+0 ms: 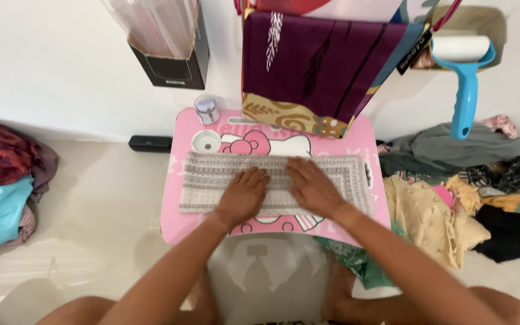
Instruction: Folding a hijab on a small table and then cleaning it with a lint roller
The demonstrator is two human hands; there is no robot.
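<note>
A grey and white knitted cloth (pixel 212 174) lies folded into a long strip across a small pink lap table (pixel 179 207). My left hand (pixel 243 194) rests flat on the middle of the cloth, fingers spread a little. My right hand (pixel 313 186) lies flat just beside it on the cloth's right half. Neither hand grips anything. The part of the cloth under both palms is hidden.
A small clear jar (pixel 206 109) stands at the table's far left corner. A folded purple patterned fabric (pixel 314 66) hangs over the far edge. Piles of clothes (pixel 452 198) lie right and another heap of clothes (pixel 1 180) left on the floor. A blue lint roller (pixel 464 78) hangs at the wall.
</note>
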